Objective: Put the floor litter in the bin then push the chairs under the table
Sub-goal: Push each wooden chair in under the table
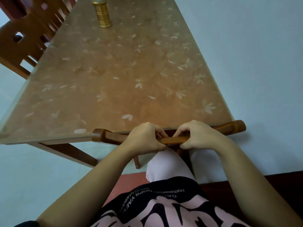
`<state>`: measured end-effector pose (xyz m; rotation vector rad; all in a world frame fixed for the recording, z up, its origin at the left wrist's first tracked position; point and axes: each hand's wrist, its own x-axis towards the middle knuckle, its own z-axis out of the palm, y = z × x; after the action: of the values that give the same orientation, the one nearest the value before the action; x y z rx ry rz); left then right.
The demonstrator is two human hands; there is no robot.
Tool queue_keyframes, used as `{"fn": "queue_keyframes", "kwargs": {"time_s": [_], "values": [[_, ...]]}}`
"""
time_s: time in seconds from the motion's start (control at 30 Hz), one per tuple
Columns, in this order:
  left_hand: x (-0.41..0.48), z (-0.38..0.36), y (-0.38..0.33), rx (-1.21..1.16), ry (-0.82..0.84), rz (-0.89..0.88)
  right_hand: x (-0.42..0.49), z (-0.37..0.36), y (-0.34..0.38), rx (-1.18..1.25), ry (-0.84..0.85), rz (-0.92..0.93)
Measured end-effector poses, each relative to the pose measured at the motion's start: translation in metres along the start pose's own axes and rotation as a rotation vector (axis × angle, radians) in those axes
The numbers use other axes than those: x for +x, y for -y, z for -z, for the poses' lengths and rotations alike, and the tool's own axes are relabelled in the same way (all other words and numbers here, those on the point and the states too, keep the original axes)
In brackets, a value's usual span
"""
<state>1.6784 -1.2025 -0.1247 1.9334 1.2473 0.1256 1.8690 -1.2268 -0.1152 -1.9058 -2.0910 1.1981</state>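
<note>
A brown wooden chair stands at the near end of the table [49,112], its curved top rail [108,135] pressed against the table's edge and its seat hidden underneath. My left hand [146,138] and my right hand [196,136] both grip the middle of that rail, side by side, fingers curled over it. A second wooden chair [21,43] stands along the table's left side, its back close to the table edge. No litter or bin shows in this view.
A gold metal container [103,15] stands on the table's far end. The pale wall [254,63] runs along the table's right side. Pale floor tiles [32,161] lie to the left, and a red-brown strip [129,179] is at my feet.
</note>
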Motion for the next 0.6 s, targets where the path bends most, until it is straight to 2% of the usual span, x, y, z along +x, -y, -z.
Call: {"fn": "queue_keyframes", "kwargs": {"time_s": [0.43,0.53,0.6], "values": [[0.004,-0.003,-0.001,0.099,-0.052,-0.064,-0.004,0.005,-0.001,-0.072,-0.043,-0.013],[-0.004,-0.005,-0.003,0.162,-0.107,-0.118,-0.012,-0.001,0.004,-0.109,-0.109,-0.009],[-0.011,-0.008,-0.002,0.199,-0.200,-0.174,-0.019,-0.009,0.008,-0.134,-0.206,0.027]]}}
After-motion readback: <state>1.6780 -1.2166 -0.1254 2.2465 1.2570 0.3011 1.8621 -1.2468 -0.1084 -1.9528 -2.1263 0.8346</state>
